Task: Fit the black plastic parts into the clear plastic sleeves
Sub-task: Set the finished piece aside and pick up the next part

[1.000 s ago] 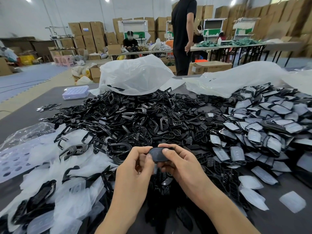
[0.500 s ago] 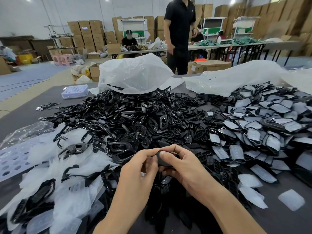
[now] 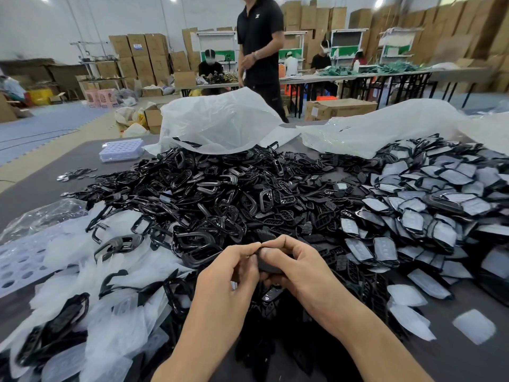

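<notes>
Grey table (image 3: pixel 49 188): dark matte top; it carries everything below and runs under your forearms.
Black heap (image 3: pixel 209 194): loose black plastic parts, frames and gridded inserts, piled across the middle of the table from the far bags down to your hands.
Sleeved heap (image 3: pixel 429 205): black parts already in clear sleeves, stacked on your right side, well apart from the empty sleeves.
Clear sleeves (image 3: pixel 91 274): empty, translucent white, spread on your left with a few black frames lying on top.
White bags (image 3: pixel 220 119): two crumpled plastic bags at the far edge, behind both heaps.
Bystander (image 3: pixel 261 42): a person in a black shirt stands beyond the table.
Left hand (image 3: pixel 228 279): your forearm rises from the bottom edge, back of the hand up, fingers curled; thumb and forefinger pinch closed at the top edge of the held part.
Right hand (image 3: pixel 300 266): your forearm comes in from lower right; fingers wrap over the part, thumb pressed on its face, fingertip meeting the left forefinger.
Held part (image 3: pixel 268 267): one black part, mostly hidden between both hands, above the near edge of the black heap. You cannot tell whether a sleeve is on it.
</notes>
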A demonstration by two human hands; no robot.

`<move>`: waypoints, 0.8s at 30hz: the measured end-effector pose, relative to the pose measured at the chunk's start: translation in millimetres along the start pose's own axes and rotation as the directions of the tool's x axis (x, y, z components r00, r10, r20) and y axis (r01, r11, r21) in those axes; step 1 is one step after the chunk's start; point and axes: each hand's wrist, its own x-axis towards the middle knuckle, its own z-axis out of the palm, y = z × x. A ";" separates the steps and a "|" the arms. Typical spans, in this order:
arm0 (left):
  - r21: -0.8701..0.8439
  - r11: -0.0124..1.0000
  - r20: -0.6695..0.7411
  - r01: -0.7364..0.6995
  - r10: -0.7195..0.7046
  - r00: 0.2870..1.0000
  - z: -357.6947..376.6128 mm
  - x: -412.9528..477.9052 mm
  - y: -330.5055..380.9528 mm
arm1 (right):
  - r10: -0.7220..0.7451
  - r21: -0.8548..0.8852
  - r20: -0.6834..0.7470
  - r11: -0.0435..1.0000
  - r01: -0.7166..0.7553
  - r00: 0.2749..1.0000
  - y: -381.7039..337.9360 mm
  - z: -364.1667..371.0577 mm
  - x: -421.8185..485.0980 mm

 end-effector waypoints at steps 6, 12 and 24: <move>0.094 0.992 -0.017 -0.088 0.089 0.996 0.5 -0.9 6.6 | -0.025 -0.018 -0.028 1.000 0.024 0.999 -2.9 -0.2 -0.9; 0.421 0.855 0.119 -0.304 0.280 0.953 -2.7 -4.1 11.2 | -0.100 0.028 -0.145 0.994 0.105 0.984 -5.2 -1.0 -0.2; 0.357 0.859 0.274 -0.367 0.280 0.920 7.6 -13.4 19.9 | -0.074 0.052 -0.211 0.995 0.087 0.975 -11.4 -3.9 -2.0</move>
